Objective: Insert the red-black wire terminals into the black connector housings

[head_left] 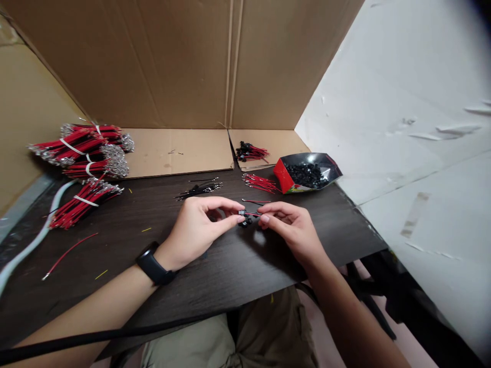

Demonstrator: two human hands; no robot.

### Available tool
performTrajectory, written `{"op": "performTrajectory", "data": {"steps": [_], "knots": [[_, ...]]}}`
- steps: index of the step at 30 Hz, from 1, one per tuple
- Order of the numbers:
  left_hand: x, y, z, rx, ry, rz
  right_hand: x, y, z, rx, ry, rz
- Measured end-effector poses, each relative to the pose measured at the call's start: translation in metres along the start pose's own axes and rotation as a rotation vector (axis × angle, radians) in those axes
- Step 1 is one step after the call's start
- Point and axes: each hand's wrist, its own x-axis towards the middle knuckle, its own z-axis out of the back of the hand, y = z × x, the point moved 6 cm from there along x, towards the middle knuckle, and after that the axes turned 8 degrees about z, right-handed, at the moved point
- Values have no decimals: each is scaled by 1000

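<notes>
Both hands meet over the middle of the dark wood-grain table, close to the body, where the small work sits straight under the eyes. The left hand, a black watch on its wrist, has thumb and forefinger pinched shut on a small black plug; a few more black bits lie on the table just beneath it. The right hand is pinched on a thin red wire that runs into the plug from the 3 o'clock side, so the two grips face each other and steady one another. Supplies ring the hands within reach: at 1 o'clock a glossy paper tray, red outside and dark inside, holds a heap of small black pieces; loose red wires lie at 12 o'clock, black wires at 11 o'clock, and another small red bunch farther back. At 10 o'clock sit thick bundles of red wire, tied with white bands, their metal ends bristling. One stray red wire lies at 9 o'clock. Plain brown cardboard walls stand behind.
</notes>
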Motion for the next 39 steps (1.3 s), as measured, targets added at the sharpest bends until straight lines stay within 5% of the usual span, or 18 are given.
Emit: {"op": "performTrajectory", "data": {"steps": [24,39], "knots": [[-8,-7,0,94,9,-151,-3,-2,-4,-214,114,5],[-9,-15,-3,92,20,-242,-3,2,-3,-189,74,0]]}}
